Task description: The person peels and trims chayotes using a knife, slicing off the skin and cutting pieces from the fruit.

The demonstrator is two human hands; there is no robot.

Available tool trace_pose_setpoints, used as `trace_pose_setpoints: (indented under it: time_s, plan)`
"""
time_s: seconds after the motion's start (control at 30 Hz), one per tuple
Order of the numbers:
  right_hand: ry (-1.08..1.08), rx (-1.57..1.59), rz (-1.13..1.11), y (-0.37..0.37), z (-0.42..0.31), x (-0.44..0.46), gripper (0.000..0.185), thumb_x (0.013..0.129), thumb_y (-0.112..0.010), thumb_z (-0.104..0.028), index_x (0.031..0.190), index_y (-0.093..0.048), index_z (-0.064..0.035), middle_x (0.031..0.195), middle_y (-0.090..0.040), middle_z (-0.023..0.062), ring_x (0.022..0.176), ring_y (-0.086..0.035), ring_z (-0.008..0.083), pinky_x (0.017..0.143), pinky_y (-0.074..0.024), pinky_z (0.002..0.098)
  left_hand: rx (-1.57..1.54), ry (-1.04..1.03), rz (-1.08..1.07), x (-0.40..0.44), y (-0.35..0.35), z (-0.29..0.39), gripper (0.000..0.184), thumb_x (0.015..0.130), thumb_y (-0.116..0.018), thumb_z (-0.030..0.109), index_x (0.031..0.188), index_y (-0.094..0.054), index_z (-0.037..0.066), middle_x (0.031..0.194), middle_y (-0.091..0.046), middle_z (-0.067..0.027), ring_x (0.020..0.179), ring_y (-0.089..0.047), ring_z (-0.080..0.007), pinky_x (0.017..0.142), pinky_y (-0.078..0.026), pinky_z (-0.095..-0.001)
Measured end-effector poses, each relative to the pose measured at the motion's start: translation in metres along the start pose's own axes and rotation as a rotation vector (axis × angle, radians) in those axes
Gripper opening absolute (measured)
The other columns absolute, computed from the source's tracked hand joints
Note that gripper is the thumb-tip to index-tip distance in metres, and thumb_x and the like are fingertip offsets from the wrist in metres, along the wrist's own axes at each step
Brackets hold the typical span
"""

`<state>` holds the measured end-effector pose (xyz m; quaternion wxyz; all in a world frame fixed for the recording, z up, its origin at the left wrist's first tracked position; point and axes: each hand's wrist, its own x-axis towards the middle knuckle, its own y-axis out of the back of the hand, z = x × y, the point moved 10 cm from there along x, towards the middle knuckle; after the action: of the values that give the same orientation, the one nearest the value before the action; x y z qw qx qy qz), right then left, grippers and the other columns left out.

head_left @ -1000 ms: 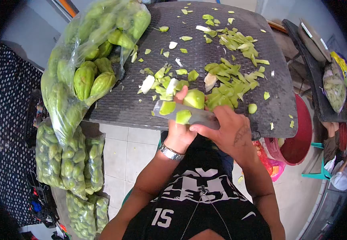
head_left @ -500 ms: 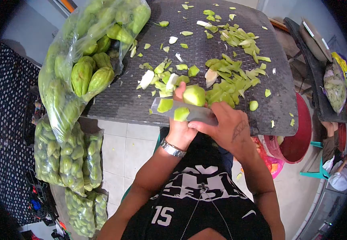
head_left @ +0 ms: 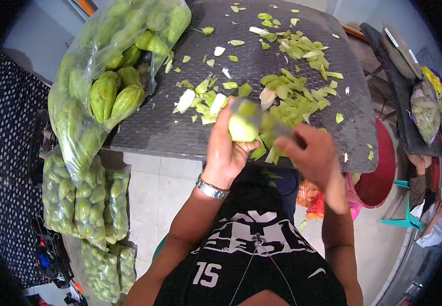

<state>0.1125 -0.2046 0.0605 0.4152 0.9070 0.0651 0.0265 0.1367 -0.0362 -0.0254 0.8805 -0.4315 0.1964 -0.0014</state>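
Note:
My left hand is closed around a pale green, peeled-looking chayote at the table's near edge. My right hand, smeared by motion, grips a broad-bladed knife. The blurred blade lies across the far side of the chayote, with a bit of green on it. Beyond both hands, a heap of green peel slices covers part of the dark woven-pattern table. White and green scraps are scattered to the left of the chayote.
A large clear bag of whole chayotes leans over the table's left side. Several more filled bags sit below it. A red tub stands under the right edge. Another person's arm shows at far right, near a teal stool.
The knife has moved from the near side of the chayote to its far side, and the slices on the blade have mostly gone. My right hand has shifted right; my left has turned upright.

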Motion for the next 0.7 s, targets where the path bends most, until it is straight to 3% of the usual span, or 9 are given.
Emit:
trace_pose_setpoints:
  time_s: [0.1, 0.13, 0.2, 0.3, 0.4, 0.43, 0.53, 0.63, 0.7]
  plan:
    - [0.223, -0.079, 0.052, -0.017, -0.038, -0.014, 0.062, 0.087, -0.073, -0.062, 0.086, -0.063, -0.0003, 0.08, -0.065, 0.019, 0.074, -0.069, 0.0385, 0.067, -0.0525, 0.0484, -0.098, 0.066, 0.049, 0.006, 0.011, -0.018, 0.049, 0.098, -0.06, 0.056, 0.113, -0.068, 0.01, 0.099, -0.075, -0.0098, 0.082, -0.072, -0.0256, 0.069, -0.059, -0.0385]
    - [0.25, -0.116, 0.064, -0.023, -0.039, -0.014, 0.063, 0.085, -0.073, -0.064, 0.086, -0.063, -0.001, 0.08, -0.065, 0.0183, 0.075, -0.069, 0.0383, 0.067, -0.0528, 0.0487, -0.134, 0.092, -0.036, 0.007, 0.007, -0.021, 0.046, 0.097, -0.063, 0.056, 0.109, -0.07, 0.012, 0.096, -0.075, -0.008, 0.083, -0.072, -0.025, 0.079, -0.059, -0.0423]
    - [0.305, -0.198, 0.089, -0.032, -0.041, -0.015, 0.065, 0.083, -0.072, -0.067, 0.087, -0.062, -0.0025, 0.081, -0.064, 0.0168, 0.076, -0.07, 0.0381, 0.067, -0.0536, 0.0493, -0.089, 0.056, -0.014, 0.007, 0.012, -0.021, 0.044, 0.096, -0.064, 0.055, 0.107, -0.07, 0.013, 0.096, -0.074, -0.0079, 0.083, -0.072, -0.0246, 0.078, -0.059, -0.0415]
    - [0.362, -0.149, 0.192, -0.019, -0.052, -0.015, 0.057, 0.078, -0.082, -0.056, 0.081, -0.062, -0.0022, 0.073, -0.059, 0.016, 0.06, -0.061, 0.0353, 0.058, -0.0512, 0.0457, -0.036, -0.001, 0.02, 0.006, 0.012, -0.016, 0.041, 0.096, -0.064, 0.054, 0.104, -0.069, 0.013, 0.093, -0.073, -0.0072, 0.082, -0.071, -0.0243, 0.078, -0.059, -0.0417]
    - [0.304, -0.151, 0.111, -0.018, -0.04, -0.01, 0.061, 0.085, -0.073, -0.063, 0.085, -0.064, -0.0025, 0.08, -0.065, 0.0175, 0.074, -0.069, 0.0386, 0.063, -0.0524, 0.0471, -0.019, -0.022, 0.084, 0.004, 0.012, -0.013, 0.04, 0.098, -0.062, 0.053, 0.104, -0.066, 0.013, 0.092, -0.072, -0.0066, 0.08, -0.071, -0.0236, 0.071, -0.059, -0.0399]
    - [0.227, -0.136, 0.108, -0.014, -0.028, -0.006, 0.059, 0.086, -0.073, -0.061, 0.084, -0.064, -0.0018, 0.079, -0.065, 0.0181, 0.073, -0.068, 0.0383, 0.063, -0.0516, 0.0467, -0.018, -0.023, 0.109, 0.003, 0.014, -0.013, 0.04, 0.099, -0.061, 0.053, 0.105, -0.065, 0.013, 0.092, -0.072, -0.0064, 0.079, -0.071, -0.0232, 0.068, -0.059, -0.0388]
    - [-0.002, -0.103, 0.1, 0.006, 0.019, 0.007, 0.056, 0.089, -0.074, -0.055, 0.083, -0.066, 0.0003, 0.075, -0.065, 0.0197, 0.068, -0.066, 0.0375, 0.062, -0.0493, 0.0452, 0.077, 0.126, -0.121, -0.007, 0.005, -0.008, 0.044, 0.101, -0.057, 0.054, 0.111, -0.064, 0.011, 0.097, -0.072, -0.0069, 0.079, -0.071, -0.0229, 0.056, -0.056, -0.0312]
    - [-0.147, -0.045, 0.068, 0.016, 0.045, 0.012, 0.056, 0.09, -0.075, -0.054, 0.083, -0.067, 0.0018, 0.072, -0.065, 0.0209, 0.065, -0.063, 0.0371, 0.06, -0.0476, 0.0436, 0.103, 0.073, -0.023, -0.004, 0.008, -0.005, 0.052, 0.102, -0.052, 0.057, 0.12, -0.063, 0.009, 0.105, -0.073, -0.0086, 0.081, -0.072, -0.0242, 0.048, -0.052, -0.0239]
    - [-0.136, 0.073, 0.037, 0.009, 0.032, 0.005, 0.058, 0.089, -0.075, -0.055, 0.085, -0.067, 0.0024, 0.071, -0.065, 0.0214, 0.063, -0.063, 0.0367, 0.06, -0.0473, 0.0431, 0.085, 0.057, 0.012, -0.004, 0.003, -0.004, 0.056, 0.099, -0.057, 0.058, 0.125, -0.061, 0.009, 0.105, -0.074, -0.0058, 0.085, -0.073, -0.0226, 0.057, -0.058, -0.0298]
